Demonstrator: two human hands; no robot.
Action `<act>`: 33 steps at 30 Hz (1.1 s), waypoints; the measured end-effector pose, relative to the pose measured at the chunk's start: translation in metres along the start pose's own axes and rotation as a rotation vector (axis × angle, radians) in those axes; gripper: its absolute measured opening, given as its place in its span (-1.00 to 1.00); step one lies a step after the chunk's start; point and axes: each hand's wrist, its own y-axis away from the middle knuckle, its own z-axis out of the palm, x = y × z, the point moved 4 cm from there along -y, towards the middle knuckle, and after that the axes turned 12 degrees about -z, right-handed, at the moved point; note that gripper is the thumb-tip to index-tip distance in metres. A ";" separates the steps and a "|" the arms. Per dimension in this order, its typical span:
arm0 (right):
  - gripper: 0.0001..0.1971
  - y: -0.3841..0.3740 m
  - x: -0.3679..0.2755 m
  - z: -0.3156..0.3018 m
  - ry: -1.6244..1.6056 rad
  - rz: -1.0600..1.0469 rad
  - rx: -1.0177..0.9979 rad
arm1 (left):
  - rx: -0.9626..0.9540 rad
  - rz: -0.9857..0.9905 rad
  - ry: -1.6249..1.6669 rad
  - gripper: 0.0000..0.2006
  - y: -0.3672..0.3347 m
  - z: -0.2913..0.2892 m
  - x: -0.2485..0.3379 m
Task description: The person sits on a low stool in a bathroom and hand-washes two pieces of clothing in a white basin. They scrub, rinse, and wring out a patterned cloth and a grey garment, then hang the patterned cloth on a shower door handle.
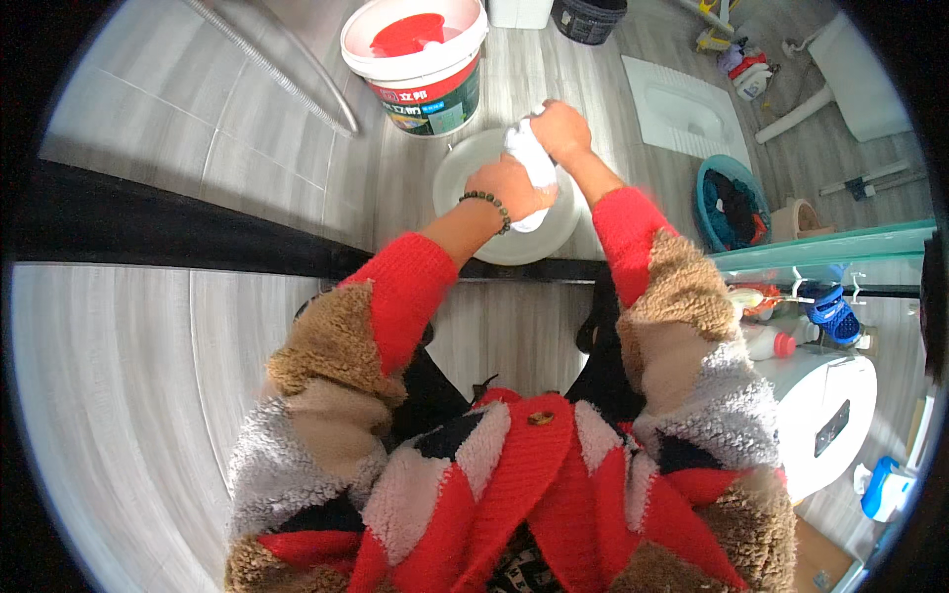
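Note:
Both of my hands grip a bunched white cloth (532, 156) above a pale round basin (457, 178) on the floor. My left hand (506, 188), with a dark bead bracelet at the wrist, is closed round the cloth's nearer part. Farther off and to the right, my right hand (561, 130) clenches its other end. Between the fists the cloth looks twisted. My hands and the cloth hide part of the basin's inside.
Beyond the basin stands a large white bucket (431, 107) with a red object (407, 36) inside. A squat toilet (692, 107) is at the far right. Nearer are a teal tub (708, 198) of dark clothes and a glass panel edge (830, 243). A metal hose (282, 74) hangs far left.

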 end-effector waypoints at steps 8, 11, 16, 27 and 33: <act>-0.26 -0.006 -0.026 -0.067 -0.310 -0.035 0.048 | -0.515 0.093 1.174 -0.46 -0.011 -0.036 -0.002; -0.16 0.001 -0.031 -0.091 -0.968 -0.250 -0.025 | -0.683 0.084 1.455 -0.46 0.001 -0.062 0.001; -0.16 0.008 -0.027 -0.099 -1.165 -0.346 0.119 | -0.941 0.163 1.702 -0.40 0.027 -0.084 0.019; -0.81 0.016 -0.052 -0.091 -1.239 -0.311 -0.109 | -0.834 0.130 1.317 -0.56 0.034 -0.065 0.016; -0.77 0.018 -0.042 -0.057 -0.809 -0.175 -0.149 | -0.454 0.263 0.866 -0.58 0.019 -0.040 0.017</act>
